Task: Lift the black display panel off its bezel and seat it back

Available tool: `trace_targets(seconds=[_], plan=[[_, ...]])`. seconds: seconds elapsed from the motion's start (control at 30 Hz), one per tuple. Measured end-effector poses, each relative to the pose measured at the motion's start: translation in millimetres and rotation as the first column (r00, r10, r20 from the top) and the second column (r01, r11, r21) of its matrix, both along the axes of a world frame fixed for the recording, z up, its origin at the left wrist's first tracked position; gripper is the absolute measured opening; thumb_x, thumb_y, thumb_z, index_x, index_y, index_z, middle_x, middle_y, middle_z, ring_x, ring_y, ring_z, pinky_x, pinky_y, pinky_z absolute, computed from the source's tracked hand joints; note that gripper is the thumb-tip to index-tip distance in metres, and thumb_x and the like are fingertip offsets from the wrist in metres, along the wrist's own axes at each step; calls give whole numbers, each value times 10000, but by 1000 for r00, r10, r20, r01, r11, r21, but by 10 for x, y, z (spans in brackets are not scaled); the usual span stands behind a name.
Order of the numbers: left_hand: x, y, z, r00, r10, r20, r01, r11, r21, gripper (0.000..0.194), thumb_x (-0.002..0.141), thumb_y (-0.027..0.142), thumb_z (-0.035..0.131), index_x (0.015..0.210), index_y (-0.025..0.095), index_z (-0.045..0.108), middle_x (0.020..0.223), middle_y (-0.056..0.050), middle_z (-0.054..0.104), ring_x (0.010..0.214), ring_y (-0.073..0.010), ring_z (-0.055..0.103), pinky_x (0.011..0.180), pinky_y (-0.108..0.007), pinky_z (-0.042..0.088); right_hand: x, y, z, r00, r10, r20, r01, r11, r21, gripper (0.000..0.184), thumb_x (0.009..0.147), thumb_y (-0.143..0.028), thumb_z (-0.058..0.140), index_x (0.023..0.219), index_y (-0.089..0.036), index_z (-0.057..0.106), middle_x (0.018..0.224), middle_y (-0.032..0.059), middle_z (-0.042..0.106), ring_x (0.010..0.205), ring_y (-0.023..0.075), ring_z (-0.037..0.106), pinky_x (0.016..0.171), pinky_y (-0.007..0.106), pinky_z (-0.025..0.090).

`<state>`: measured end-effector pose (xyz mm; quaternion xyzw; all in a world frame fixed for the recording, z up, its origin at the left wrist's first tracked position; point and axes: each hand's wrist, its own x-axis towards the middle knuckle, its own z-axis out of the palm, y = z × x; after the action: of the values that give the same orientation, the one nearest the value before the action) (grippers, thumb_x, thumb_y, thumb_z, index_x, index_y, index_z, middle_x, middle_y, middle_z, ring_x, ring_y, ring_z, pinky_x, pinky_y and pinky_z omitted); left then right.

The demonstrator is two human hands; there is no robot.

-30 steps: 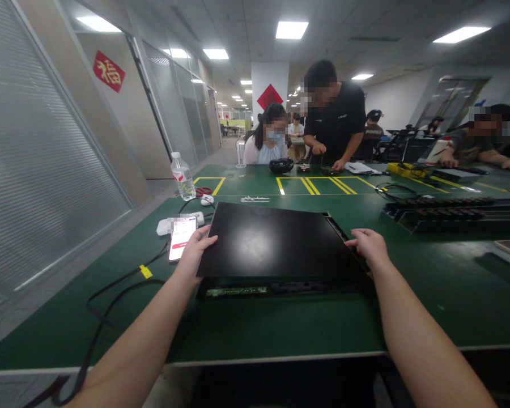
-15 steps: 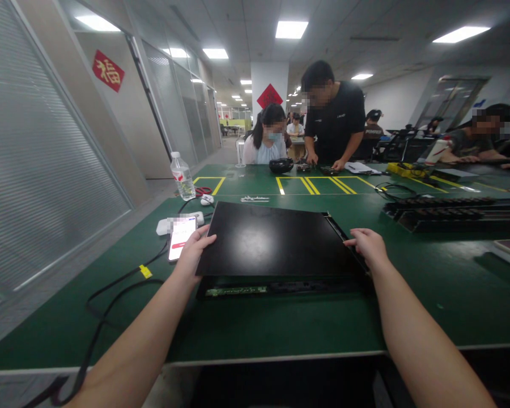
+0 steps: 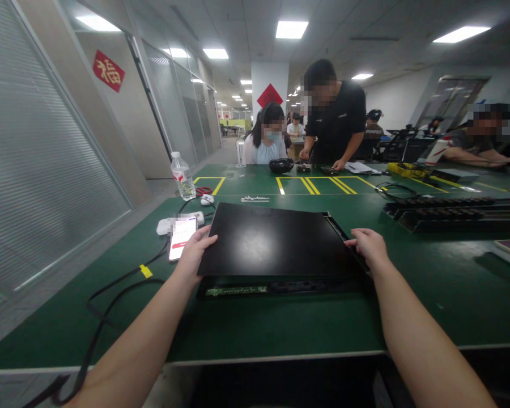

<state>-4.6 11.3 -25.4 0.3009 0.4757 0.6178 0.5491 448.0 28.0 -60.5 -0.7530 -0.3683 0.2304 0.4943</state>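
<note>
A glossy black flat panel, like a display screen (image 3: 272, 238), lies tilted over a dark shallow housing. Below its near edge, a green circuit board (image 3: 237, 290) shows in the housing. My left hand (image 3: 196, 248) grips the panel's left edge, thumb on top and the other fingers partly hidden behind and under it. At the right side, my right hand (image 3: 368, 246) has its fingers curled, their tips pinched at the edge where panel and housing rail (image 3: 336, 225) run close together. Whether those tips also touch the rail I cannot tell.
A lit phone (image 3: 182, 238), white mouse (image 3: 207, 200), water bottle (image 3: 182, 177) and black cable (image 3: 110, 292) are to the left. Long black assemblies (image 3: 450, 218) lie right on the green table (image 3: 280, 331). Across it, a person in black (image 3: 335, 122) bends over parts.
My hands and the panel stay almost still, with only a very slight shift. Across the table, the standing person's hand moves among the small parts; the person at right shifts their arms.
</note>
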Motion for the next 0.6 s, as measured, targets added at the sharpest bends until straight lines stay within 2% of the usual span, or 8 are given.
trace_targets(seconds=[0.33, 0.6], plan=[[-1, 3, 0, 1000, -5, 11, 5, 1000, -14, 579, 701, 68, 797, 1262, 161, 694, 882, -69, 811, 680, -223, 766, 616, -299, 603, 58, 2, -40, 999, 5, 52, -5, 1000, -10, 420, 828, -403, 629, 1153, -152, 714, 706, 98, 768, 510, 186, 612, 490, 270, 453], [33, -11, 12, 1000, 10, 13, -10, 1000, -4, 563, 709, 75, 793, 1261, 156, 711, 911, -91, 815, 725, -243, 775, 629, -304, 598, 52, 4, -25, 1000, 2, 21, -2, 1000, 0, 406, 824, -384, 627, 1140, -142, 710, 692, 105, 762, 517, 188, 613, 483, 266, 440]])
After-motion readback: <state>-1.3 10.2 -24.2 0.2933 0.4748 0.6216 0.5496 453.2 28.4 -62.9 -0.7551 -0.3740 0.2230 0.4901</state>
